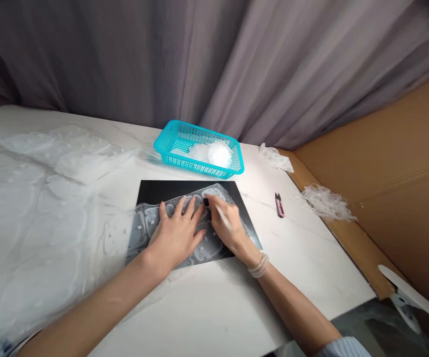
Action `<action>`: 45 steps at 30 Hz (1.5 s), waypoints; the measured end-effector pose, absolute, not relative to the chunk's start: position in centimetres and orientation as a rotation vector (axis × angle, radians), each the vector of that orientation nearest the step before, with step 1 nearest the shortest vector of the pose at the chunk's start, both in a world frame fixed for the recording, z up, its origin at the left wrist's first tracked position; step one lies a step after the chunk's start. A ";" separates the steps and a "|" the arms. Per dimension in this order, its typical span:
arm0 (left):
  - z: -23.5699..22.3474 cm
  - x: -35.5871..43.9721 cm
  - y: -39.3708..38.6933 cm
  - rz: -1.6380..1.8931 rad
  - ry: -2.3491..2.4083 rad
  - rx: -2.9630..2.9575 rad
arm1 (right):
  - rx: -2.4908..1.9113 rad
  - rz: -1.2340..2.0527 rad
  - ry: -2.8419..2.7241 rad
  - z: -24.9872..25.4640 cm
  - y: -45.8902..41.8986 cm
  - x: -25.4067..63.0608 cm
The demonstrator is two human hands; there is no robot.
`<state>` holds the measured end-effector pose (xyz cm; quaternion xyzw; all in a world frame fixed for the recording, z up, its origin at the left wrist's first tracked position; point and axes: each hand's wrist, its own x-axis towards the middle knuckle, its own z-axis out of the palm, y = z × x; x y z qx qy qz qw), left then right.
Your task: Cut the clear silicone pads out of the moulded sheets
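Observation:
A clear, translucent molded sheet [209, 245] with rounded shapes and small holes lies on a black mat [246, 213]. My left hand [177, 225] rests flat on the sheet with its fingers spread, pressing it to the mat. Close beside it, my right hand [227, 220] is closed around a white pen-like tool [223, 217]. A dark part shows at the fingertips, near the sheet's upper edge. The tool's tip is hidden by the fingers.
Behind the mat stands a turquoise basket [203, 168] holding white translucent pieces [219, 153]. Pink-handled thread snips [279, 206] lie to the right. Thin offcuts [328, 202] are heaped by the cardboard [385, 163]. More translucent sheets [35, 238] cover the table's left.

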<state>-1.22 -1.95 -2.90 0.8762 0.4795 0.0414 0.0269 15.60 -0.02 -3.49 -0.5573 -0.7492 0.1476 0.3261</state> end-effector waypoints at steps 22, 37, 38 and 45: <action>-0.7 1.4 -0.7 0.723 0.807 0.691 | -1.188 1.046 -1.394 2.8 -2.7 20.2; -1.9 2.1 -1.5 0.864 1.041 1.081 | -1.365 0.868 -1.559 0.1 -1.6 18.9; -1.9 2.0 -1.4 0.871 1.037 1.090 | -1.379 0.869 -1.585 0.2 -1.6 19.0; -1.5 2.5 -1.9 0.888 1.002 0.964 | -1.276 0.998 -1.517 0.1 -1.7 18.3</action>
